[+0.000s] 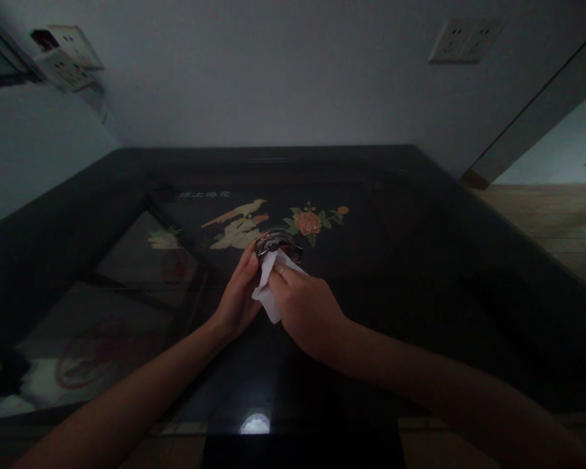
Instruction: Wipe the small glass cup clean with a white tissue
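Over the middle of a dark glossy table [371,312], my left hand [239,293] is wrapped round the left side of a small dark, shiny metallic object [276,241] with a curved rim. My right hand [305,303], with a ring on one finger, pinches a white tissue [269,290] against the near side of that object. The tissue hangs down between both hands. The fingertips of my right hand are partly hidden in the tissue. What exactly the metallic object is cannot be made out in the dim light.
The tabletop shows a bird picture [239,225] and a pink flower [307,223]. Behind the table rises a wall with sockets at the right [463,40] and left [73,58]. White items [53,384] show at the lower left. Wooden floor [561,221] lies at the right.
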A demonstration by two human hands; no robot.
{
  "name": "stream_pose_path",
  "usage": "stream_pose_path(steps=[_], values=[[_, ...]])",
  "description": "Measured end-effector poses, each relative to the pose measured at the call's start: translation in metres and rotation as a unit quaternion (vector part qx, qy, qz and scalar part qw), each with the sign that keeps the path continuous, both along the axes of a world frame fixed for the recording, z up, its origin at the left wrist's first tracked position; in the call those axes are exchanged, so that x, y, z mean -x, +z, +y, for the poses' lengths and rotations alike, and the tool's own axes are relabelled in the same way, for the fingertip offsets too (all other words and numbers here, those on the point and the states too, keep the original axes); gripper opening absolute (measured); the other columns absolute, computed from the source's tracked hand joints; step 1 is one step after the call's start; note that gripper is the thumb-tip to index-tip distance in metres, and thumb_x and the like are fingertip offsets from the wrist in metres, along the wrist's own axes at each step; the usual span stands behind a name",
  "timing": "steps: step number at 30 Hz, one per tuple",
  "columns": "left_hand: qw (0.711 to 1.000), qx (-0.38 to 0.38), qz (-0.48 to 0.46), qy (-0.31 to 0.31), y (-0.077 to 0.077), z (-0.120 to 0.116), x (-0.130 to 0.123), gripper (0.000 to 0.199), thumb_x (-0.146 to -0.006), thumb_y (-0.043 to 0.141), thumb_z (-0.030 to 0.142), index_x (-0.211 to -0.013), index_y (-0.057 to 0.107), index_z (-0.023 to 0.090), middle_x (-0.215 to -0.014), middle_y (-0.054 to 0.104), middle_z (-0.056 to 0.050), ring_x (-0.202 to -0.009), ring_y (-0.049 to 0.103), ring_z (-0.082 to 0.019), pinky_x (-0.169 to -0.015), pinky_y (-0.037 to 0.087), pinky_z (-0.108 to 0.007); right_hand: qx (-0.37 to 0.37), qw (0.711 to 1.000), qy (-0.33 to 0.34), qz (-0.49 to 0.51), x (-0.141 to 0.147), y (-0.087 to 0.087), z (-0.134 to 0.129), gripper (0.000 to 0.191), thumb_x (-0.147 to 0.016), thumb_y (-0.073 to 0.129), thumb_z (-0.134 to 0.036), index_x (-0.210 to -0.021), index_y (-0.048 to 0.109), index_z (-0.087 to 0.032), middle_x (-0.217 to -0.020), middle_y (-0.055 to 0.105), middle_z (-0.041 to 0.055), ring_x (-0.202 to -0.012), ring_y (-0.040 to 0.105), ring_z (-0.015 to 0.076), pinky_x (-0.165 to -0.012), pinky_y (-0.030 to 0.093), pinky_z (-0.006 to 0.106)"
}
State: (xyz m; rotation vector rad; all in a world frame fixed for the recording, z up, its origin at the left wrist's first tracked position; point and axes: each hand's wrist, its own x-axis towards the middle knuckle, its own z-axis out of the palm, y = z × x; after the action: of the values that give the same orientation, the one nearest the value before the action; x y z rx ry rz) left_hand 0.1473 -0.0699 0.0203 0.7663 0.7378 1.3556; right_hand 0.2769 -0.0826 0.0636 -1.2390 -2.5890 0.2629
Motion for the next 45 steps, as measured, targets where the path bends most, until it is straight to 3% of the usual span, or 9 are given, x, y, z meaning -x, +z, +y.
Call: stream_pose_path(steps=[9,13,20,27,31,35,38,41,45], values=[[1.0,-0.001,0.008,0.018,0.0,0.002,0.004,0.045,-0.082,0.064,0.037,-0.124,0.056,0.026,-0.115,0.066,-0.002,-0.102,0.064,-0.019,-0.086,0.051,-0.025,-0.032,0.998,0.024,0.051,-0.004,-0.004,0.003,0.019,-0.088,0.042,-0.008,-0.099,0.057,-0.01,-0.095,0.068,0.0124,-0.091,0.063,0.0223,-0.078,0.05,0.033],[0.999,0.009,0.017,0.026,-0.002,0.002,0.004,0.045,-0.082,0.065,0.036,-0.125,0.056,0.025,-0.117,0.066,-0.002,-0.103,0.063,-0.018,-0.087,0.049,-0.024,-0.079,0.996,0.03,0.017,-0.002,-0.007,0.004,0.022,-0.09,0.042,-0.009,-0.101,0.061,-0.008,-0.102,0.069,0.0146,-0.098,0.064,0.0227,-0.088,0.05,0.034],[0.999,-0.026,0.047,-0.001,-0.006,0.006,0.005,0.041,-0.083,0.064,0.034,-0.122,0.058,0.024,-0.124,0.063,-0.005,-0.113,0.059,-0.021,-0.096,0.046,-0.029,-0.194,0.975,-0.003,-0.112,0.002,-0.023,0.0,0.038,-0.092,0.039,-0.009,-0.122,0.054,0.009,-0.121,0.061,0.0285,-0.117,0.058,0.0312,-0.105,0.042,0.041],[0.991,0.011,0.135,-0.01,-0.01,0.009,0.009,0.045,-0.079,0.067,0.036,-0.122,0.059,0.025,-0.121,0.064,-0.005,-0.105,0.061,-0.024,-0.073,0.053,-0.026,-0.153,0.98,-0.011,-0.126,0.002,-0.036,-0.001,0.043,-0.089,0.04,-0.007,-0.127,0.048,0.009,-0.131,0.054,0.028,-0.127,0.049,0.0307,-0.112,0.035,0.043],[0.995,0.036,0.095,-0.003,-0.007,0.007,0.006,0.042,-0.08,0.066,0.033,-0.12,0.06,0.023,-0.121,0.064,-0.005,-0.107,0.06,-0.021,-0.08,0.052,-0.026,-0.118,0.986,0.01,-0.119,0.002,-0.028,0.003,0.036,-0.09,0.041,-0.009,-0.119,0.055,0.008,-0.121,0.061,0.0284,-0.118,0.057,0.0313,-0.106,0.041,0.042],[0.997,0.04,0.068,0.014,-0.002,0.005,0.005,0.039,-0.082,0.065,0.032,-0.119,0.061,0.021,-0.12,0.065,-0.005,-0.109,0.06,-0.02,-0.09,0.049,-0.026,-0.053,0.997,0.048,-0.022,-0.002,-0.013,0.006,0.023,-0.09,0.043,-0.009,-0.102,0.062,-0.005,-0.1,0.069,0.0182,-0.096,0.065,0.0258,-0.09,0.049,0.039],[0.998,0.031,0.061,0.019,0.0,0.004,0.004,0.04,-0.084,0.062,0.034,-0.122,0.059,0.023,-0.118,0.066,-0.004,-0.106,0.062,-0.02,-0.088,0.05,-0.028,0.028,0.994,0.024,0.105,-0.003,-0.008,0.006,0.017,-0.088,0.049,-0.015,-0.099,0.06,-0.01,-0.093,0.069,0.0126,-0.085,0.064,0.0231,-0.078,0.05,0.035],[0.999,0.006,0.042,0.032,-0.002,0.003,0.003,0.042,-0.085,0.061,0.034,-0.124,0.056,0.023,-0.119,0.065,-0.004,-0.109,0.061,-0.021,-0.09,0.049,-0.029,0.148,0.941,-0.013,0.305,0.002,-0.012,0.005,0.016,-0.088,0.048,-0.018,-0.098,0.06,-0.014,-0.088,0.068,0.0064,-0.077,0.062,0.0184,-0.072,0.048,0.031],[1.0,-0.014,0.004,0.026,-0.004,-0.001,-0.002,0.043,-0.086,0.059,0.041,-0.126,0.054,0.027,-0.128,0.06,-0.003,-0.117,0.056,-0.022,-0.095,0.048,-0.031,0.281,0.747,-0.052,0.6,0.012,-0.019,0.002,0.019,-0.088,0.043,-0.024,-0.094,0.061,-0.018,-0.086,0.068,0.0034,-0.078,0.062,0.0165,-0.071,0.05,0.028]])
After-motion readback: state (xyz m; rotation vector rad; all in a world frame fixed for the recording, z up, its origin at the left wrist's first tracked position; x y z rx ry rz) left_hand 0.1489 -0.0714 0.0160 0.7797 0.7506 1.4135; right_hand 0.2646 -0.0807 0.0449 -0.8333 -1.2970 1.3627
